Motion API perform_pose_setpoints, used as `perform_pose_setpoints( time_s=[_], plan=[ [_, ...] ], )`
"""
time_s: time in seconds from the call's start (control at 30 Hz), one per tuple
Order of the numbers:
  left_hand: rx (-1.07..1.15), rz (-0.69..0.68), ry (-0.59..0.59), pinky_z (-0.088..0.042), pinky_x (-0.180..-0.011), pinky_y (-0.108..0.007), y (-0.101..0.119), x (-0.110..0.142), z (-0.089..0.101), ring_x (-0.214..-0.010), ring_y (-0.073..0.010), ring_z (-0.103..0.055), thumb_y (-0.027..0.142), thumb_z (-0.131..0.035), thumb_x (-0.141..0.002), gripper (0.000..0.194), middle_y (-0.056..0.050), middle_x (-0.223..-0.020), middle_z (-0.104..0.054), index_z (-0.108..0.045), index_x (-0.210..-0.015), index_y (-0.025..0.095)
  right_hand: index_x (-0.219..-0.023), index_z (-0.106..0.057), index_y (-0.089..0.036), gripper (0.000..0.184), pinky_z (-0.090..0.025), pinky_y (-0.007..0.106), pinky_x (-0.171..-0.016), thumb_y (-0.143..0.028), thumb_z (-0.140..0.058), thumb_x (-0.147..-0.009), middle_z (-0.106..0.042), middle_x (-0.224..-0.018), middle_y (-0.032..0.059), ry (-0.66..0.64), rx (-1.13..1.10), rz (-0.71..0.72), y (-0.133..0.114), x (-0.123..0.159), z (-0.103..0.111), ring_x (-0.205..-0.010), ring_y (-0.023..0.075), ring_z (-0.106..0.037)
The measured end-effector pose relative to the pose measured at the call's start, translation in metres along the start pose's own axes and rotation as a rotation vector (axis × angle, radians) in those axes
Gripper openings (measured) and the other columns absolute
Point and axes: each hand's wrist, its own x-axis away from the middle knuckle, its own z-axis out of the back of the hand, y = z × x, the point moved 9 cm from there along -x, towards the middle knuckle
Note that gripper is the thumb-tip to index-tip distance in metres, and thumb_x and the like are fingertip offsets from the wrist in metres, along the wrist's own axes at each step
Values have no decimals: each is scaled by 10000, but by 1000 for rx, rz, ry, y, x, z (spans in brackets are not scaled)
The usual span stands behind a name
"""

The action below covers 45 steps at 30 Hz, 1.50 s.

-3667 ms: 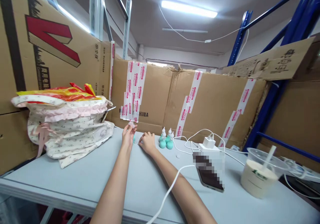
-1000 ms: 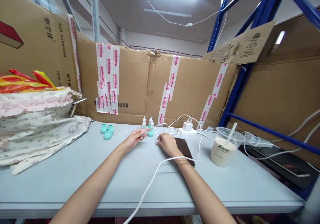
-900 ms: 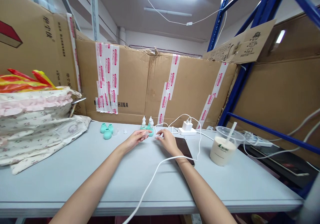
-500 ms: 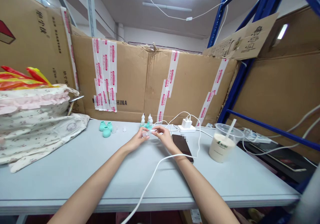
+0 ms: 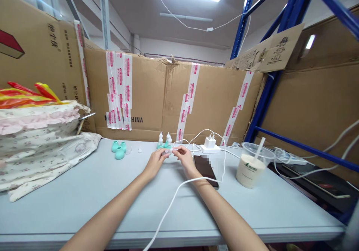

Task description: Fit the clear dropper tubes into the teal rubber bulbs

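Over the back middle of the table, my left hand (image 5: 153, 163) and my right hand (image 5: 184, 159) meet fingertip to fingertip. Between them they pinch a small translucent white piece (image 5: 167, 152), mostly covered by the fingers, so its exact kind is unclear. Just behind stand small bottles with teal bottoms and white pointed tops, one on the left (image 5: 160, 142) and others on the right (image 5: 168, 142). Off to the left sit three teal round-bellied pieces with short necks (image 5: 119, 153). Beside them lie a clear piece (image 5: 128, 150) and a small white piece (image 5: 140, 150).
A dark phone (image 5: 205, 171) lies by my right wrist. A white cable (image 5: 175, 198) crosses over my right forearm. A white power strip with a plug (image 5: 210, 148) is behind, a milky drink cup with a straw (image 5: 250, 170) at right, a floral cloth bag (image 5: 39, 142) at left.
The view has tilted up slightly, so everything sits lower in the picture. My hands have drawn closer together around the translucent piece, which shows less now.
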Motion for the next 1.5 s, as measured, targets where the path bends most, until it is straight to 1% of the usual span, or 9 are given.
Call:
perform_pose_setpoints(
  time_s=[0.23,0.47,0.7,0.97,1.1,1.2,1.27,1.4,1.5],
  plan=[
    [-64,-87,87,-402,-695,-260,12,5,8,-776,-183,-549,324,-518,-796,238,-71,-899,-624,-649,-916,166,-780,-703,-166,257,-408,232,-496,-344,-687,-594,-665,-706,43,-14,55,72,-20,6,-1,-612,143,-562],
    [-452,-353,-50,-434,-803,-324,27,13,-4,-914,-191,-539,258,-378,-879,248,-77,-952,-594,-563,-1028,185,-751,-709,-150,194,-461,257,-582,-305,-666,-642,-678,-682,52,-94,207,153,-17,9,0,-617,156,-593],
    [-579,-394,-216,-440,-796,-328,13,14,-13,-929,-193,-530,229,-340,-891,254,-93,-969,-578,-538,-1036,162,-678,-671,-147,164,-437,240,-577,-303,-624,-689,-656,-631,32,-185,402,206,-6,9,-5,-609,150,-586],
    [-430,-307,-220,-419,-828,-288,5,6,-20,-936,-165,-539,251,-392,-875,236,-70,-989,-588,-548,-1037,180,-1027,-565,-210,417,-500,232,-496,-408,-633,-666,-622,-917,50,-360,121,-43,13,10,-23,-817,191,-607],
    [-552,-303,-341,-400,-850,-293,6,14,-30,-988,-173,-521,271,-419,-859,265,-74,-1041,-577,-523,-1086,183,-932,-611,-161,440,-521,258,-513,-381,-714,-566,-628,-858,55,-364,32,-174,33,12,-31,-722,180,-618],
    [-787,-306,-163,-283,-965,-393,21,8,3,-1117,-224,-428,320,-503,-809,363,-91,-1156,-524,-479,-1150,199,-1065,-577,-160,570,-524,273,-550,-383,-721,-561,-643,-770,40,-238,-37,-245,39,9,-21,-640,152,-617],
    [-913,-189,152,-205,-995,-443,27,2,56,-1174,-255,-359,333,-522,-790,420,-103,-1244,-461,-446,-1184,209,-1091,-571,-172,584,-523,274,-573,-402,-712,-573,-651,-791,42,-141,-65,-230,34,5,-10,-635,142,-615],
    [-888,339,816,-294,-901,-433,0,31,180,-1116,-281,-392,347,-494,-790,359,-111,-1181,-503,-464,-1113,194,-910,-655,-163,477,-523,293,-628,-444,-728,-530,-653,-874,62,-88,-89,-170,22,0,1,-671,150,-612],
    [-816,609,828,-319,-864,-435,-40,48,212,-1062,-288,-433,415,-551,-728,363,-88,-1089,-557,-513,-1031,220,-860,-667,-157,512,-520,307,-580,-487,-739,-475,-656,-836,73,-94,-81,-178,22,-1,0,-634,160,-602]
  ],
)
